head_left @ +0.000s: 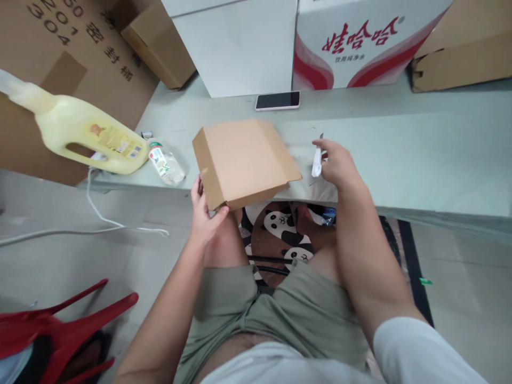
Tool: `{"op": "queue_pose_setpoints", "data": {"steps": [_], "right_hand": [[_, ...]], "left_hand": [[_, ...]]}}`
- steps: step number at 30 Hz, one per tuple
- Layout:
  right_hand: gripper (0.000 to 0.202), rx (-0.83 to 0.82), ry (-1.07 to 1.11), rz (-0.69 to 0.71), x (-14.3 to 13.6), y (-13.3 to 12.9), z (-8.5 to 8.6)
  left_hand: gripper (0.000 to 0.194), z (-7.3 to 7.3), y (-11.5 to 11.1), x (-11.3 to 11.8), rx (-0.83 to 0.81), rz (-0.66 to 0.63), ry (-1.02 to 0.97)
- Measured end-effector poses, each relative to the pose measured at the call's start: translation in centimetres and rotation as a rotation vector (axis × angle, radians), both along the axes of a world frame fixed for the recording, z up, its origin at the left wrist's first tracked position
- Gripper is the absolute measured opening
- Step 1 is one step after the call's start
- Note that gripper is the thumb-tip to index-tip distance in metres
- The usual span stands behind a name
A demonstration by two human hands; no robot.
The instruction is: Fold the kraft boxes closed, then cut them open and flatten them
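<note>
A shallow brown cardboard box (246,160) lies tilted on the near part of the table, its side flaps angled. My left hand (206,213) grips its near left corner, thumb along the front edge and fingers at the left side. To the right of the box, my right hand (339,164) is closed around a white utility knife (316,162), with a bit of blade showing at the far end. The knife is apart from the cardboard. Part of its handle is hidden behind my fingers.
A phone (277,101) lies behind the cardboard, before a white carton (248,48) and a red-and-white printed carton (356,69). At left are a yellow jug (80,120) and a clear plastic bottle (166,162). A red stool (76,325) stands on the floor.
</note>
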State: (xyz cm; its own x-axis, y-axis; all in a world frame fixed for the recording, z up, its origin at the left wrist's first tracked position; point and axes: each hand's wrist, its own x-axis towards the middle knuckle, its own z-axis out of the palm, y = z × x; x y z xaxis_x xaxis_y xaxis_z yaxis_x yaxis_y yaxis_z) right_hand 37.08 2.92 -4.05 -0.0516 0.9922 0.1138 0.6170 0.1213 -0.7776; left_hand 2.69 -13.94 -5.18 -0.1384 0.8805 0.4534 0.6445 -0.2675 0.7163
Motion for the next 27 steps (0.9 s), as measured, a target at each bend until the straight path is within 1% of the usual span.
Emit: {"op": "queue_pose_setpoints", "data": {"steps": [3, 4, 5, 6, 8, 10, 12, 13, 14, 17, 19, 22, 24, 27], "right_hand": [[0.069, -0.123, -0.170, 0.071, 0.0, -0.3, 0.2], [0.069, -0.141, -0.206, 0.088, -0.1, -0.5, 0.4], [0.069, -0.143, -0.237, 0.098, -0.3, -0.7, 0.5], [0.067, -0.131, -0.261, 0.107, -0.5, -0.9, 0.6], [0.062, -0.087, -0.290, 0.163, -1.0, -1.4, 0.9], [0.061, -0.063, -0.262, 0.314, -1.6, -1.9, 1.3], [0.065, -0.073, -0.154, 0.508, -2.1, -2.5, 1.8], [0.069, -0.075, -0.080, 0.575, -2.4, -2.7, 2.0], [0.073, -0.065, -0.009, 0.612, -2.7, -2.9, 2.1], [0.082, 0.037, 0.110, 0.608, -3.6, -3.1, 2.2], [0.085, 0.096, 0.127, 0.604, -4.1, -3.2, 2.2], [0.087, 0.126, 0.100, 0.624, -4.8, -3.7, 2.5], [0.081, 0.164, 0.041, 0.621, -5.1, -4.2, 2.7], [0.066, 0.229, -0.019, 0.589, -5.6, -4.8, 2.9]], "left_hand": [[0.099, -1.2, -0.4, 0.7, -0.149, -0.016, -0.171], [0.105, -1.6, -0.3, 1.2, -0.173, -0.002, -0.217], [0.107, -1.9, -0.2, 1.8, -0.180, 0.024, -0.253], [0.106, -2.2, -0.1, 2.3, -0.173, 0.054, -0.289], [0.094, -2.4, 0.2, 3.2, -0.161, 0.100, -0.389], [0.084, -2.2, 0.5, 3.5, -0.184, 0.106, -0.533], [0.076, -1.7, 0.6, 3.3, -0.231, 0.099, -0.640], [0.073, -1.3, 0.6, 3.1, -0.257, 0.095, -0.668], [0.071, -1.0, 0.6, 2.8, -0.279, 0.093, -0.686], [0.069, -0.2, 0.4, 2.0, -0.318, 0.089, -0.724], [0.070, 0.1, 0.2, 1.5, -0.319, 0.092, -0.755], [0.070, 0.2, -0.2, 0.9, -0.329, 0.088, -0.763], [0.070, 0.0, -0.4, 0.8, -0.339, 0.086, -0.742], [0.070, -0.4, -0.2, 1.2, -0.313, 0.110, -0.724]]}}
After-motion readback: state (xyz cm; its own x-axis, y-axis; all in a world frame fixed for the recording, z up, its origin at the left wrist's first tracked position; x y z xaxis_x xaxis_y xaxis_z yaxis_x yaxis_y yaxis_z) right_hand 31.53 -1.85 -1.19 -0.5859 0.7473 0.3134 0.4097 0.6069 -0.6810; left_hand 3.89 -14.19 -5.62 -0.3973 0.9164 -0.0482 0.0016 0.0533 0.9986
